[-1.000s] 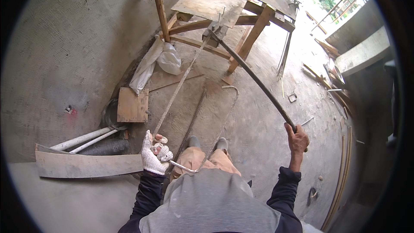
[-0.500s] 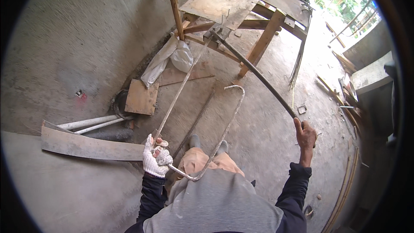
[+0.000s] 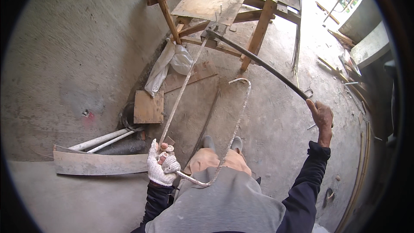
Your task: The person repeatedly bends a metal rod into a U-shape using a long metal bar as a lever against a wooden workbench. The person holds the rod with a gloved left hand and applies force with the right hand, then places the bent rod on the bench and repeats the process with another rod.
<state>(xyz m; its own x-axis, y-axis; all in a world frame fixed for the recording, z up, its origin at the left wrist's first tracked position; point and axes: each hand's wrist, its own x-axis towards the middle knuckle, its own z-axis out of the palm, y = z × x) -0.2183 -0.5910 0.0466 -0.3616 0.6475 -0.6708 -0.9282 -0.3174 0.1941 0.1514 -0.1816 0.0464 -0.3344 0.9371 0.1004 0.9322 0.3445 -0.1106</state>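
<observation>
My left hand (image 3: 163, 166), in a white knitted glove with bare fingertips showing, is closed around a thin ribbed steel bar (image 3: 183, 87). One straight length of the bar runs from this hand up to a small metal block (image 3: 215, 33) at the bench's near edge. Below the hand the bar bends, and its other length rises to a hooked end (image 3: 241, 81) over the floor. My bare right hand (image 3: 322, 118) grips the lower end of a long dark metal lever (image 3: 267, 67). The lever's far end sits at the block, against the steel bar.
A wooden bench (image 3: 258, 34) with a plywood sheet (image 3: 207, 2) stands ahead. Left, by the wall, lie white sacks (image 3: 159, 69), a board (image 3: 148, 107), pale pipes (image 3: 101, 139) and a curved strip (image 3: 101, 164). Long strips (image 3: 357, 177) and scrap lie along the right.
My right hand has swung the lever outward, to the right and up. My left hand keeps its grip on the steel bar; the view has shifted slightly.
</observation>
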